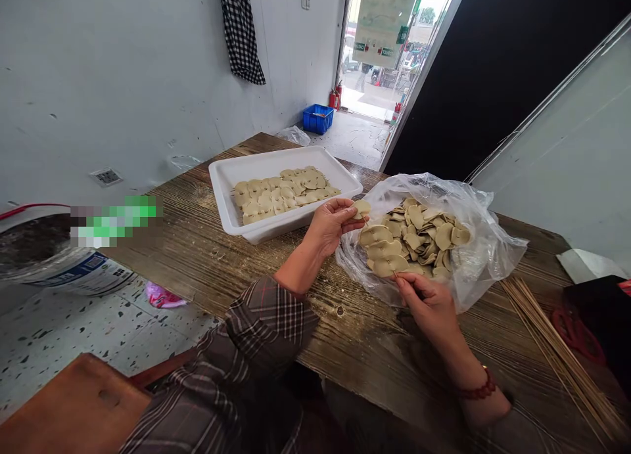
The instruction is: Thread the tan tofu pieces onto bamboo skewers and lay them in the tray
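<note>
My right hand (430, 303) pinches the near end of a thin wooden skewer (396, 274) that runs through several flat, round, beige slices (388, 265). At the skewer's far end, my left hand (331, 223) holds one more slice (361, 209) between thumb and fingers. Whether the tip has pierced that slice I cannot tell. Just beyond the hands, a heap of loose slices (419, 234) lies in an open clear plastic bag (486, 257). To the left of it, a white plastic tray (224, 214) holds rows of skewered slices (276, 194).
A bundle of bare skewers (557, 355) lies at the table's right, beside a black box (591, 309) and a white paper piece (594, 267). Left of the wooden table (197, 270) stand a large bucket (83, 270) and a wooden stool (73, 401). A blue crate (318, 119) sits near the doorway.
</note>
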The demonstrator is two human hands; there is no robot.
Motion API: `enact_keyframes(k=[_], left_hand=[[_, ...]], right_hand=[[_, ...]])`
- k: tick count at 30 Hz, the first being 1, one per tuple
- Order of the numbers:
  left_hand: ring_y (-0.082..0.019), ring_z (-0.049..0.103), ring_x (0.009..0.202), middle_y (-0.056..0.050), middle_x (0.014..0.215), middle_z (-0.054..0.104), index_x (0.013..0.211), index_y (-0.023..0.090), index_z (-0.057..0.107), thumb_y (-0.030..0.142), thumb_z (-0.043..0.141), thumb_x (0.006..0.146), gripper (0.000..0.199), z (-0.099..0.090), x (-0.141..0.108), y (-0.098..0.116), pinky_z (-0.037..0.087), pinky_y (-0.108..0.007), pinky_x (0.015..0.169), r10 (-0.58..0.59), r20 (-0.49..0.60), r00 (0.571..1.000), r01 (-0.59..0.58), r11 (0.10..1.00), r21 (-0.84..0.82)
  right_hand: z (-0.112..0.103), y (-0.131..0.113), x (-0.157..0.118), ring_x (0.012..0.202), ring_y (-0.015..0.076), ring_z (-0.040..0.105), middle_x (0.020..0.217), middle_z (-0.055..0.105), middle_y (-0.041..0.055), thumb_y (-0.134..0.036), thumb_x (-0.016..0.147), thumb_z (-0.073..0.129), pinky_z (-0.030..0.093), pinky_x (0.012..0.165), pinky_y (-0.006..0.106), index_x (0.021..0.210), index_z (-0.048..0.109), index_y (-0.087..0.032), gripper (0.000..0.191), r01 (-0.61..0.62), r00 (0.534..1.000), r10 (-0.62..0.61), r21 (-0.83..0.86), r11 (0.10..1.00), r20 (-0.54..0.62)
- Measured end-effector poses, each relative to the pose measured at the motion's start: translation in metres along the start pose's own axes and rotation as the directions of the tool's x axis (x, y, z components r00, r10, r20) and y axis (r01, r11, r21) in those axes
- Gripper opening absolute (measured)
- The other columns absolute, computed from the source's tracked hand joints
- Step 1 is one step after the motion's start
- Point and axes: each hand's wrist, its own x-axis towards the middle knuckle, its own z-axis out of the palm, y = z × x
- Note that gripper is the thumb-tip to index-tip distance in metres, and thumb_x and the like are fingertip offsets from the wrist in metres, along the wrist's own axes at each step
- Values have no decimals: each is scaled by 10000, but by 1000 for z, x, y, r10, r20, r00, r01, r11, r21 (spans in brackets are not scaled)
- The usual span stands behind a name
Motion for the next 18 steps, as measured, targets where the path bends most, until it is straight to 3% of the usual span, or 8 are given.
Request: enact_keyframes(k=[18], left_hand=[[-154, 711, 623, -29, 704, 701, 787, 123, 573, 100, 680, 780, 109, 2, -1, -5, 569, -269, 640, 7, -8, 1000, -7, 999, 41]], right_hand=[[-1, 3, -1, 516, 122, 511, 577, 598, -14, -371, 889, 592, 380, 503, 244, 907, 754, -176, 254, -5, 1000, 5, 1, 1000, -1]])
